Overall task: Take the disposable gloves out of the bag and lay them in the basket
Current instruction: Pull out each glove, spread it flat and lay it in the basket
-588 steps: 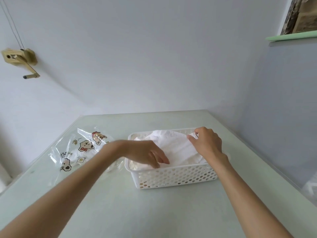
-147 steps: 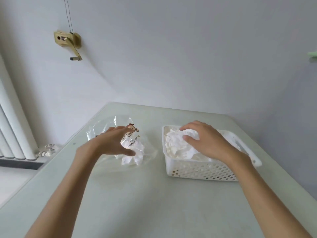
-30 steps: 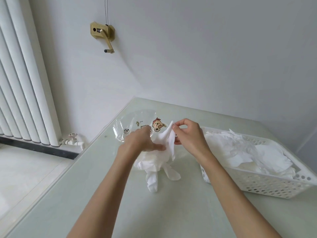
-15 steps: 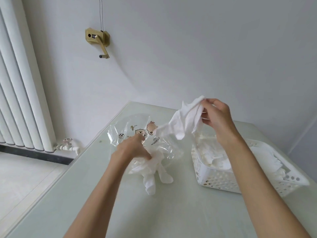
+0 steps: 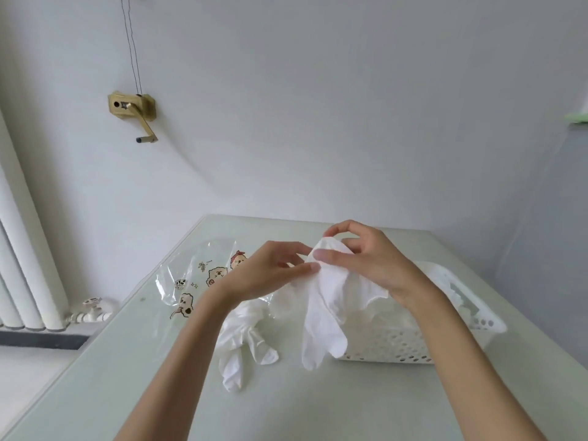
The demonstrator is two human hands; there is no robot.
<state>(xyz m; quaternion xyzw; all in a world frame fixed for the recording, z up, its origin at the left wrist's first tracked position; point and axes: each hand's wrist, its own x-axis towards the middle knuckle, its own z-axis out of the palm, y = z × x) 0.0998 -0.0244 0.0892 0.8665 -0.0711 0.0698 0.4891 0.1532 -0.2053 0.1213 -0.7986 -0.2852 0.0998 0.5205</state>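
A white disposable glove (image 5: 324,316) hangs fingers-down in front of me, held by its cuff. My right hand (image 5: 369,262) pinches the cuff's top, and my left hand (image 5: 270,272) pinches its left edge. The glove dangles over the near left corner of the white perforated basket (image 5: 477,323), which holds more white gloves (image 5: 378,316). Left of the basket lies the clear bag (image 5: 197,275) printed with cartoon bears. A bunch of white gloves (image 5: 241,342) spills from the bag's mouth onto the table, below my left wrist.
The pale green table (image 5: 318,402) stands in a corner against white walls. A brass hand crank (image 5: 133,113) is fixed to the wall at the left. A white radiator (image 5: 19,249) and its valve (image 5: 92,308) are beyond the table's left edge.
My right hand has lowered the pulled-out glove from up high to chest height by the basket. My left hand has left the bag and joined it on the cuff.
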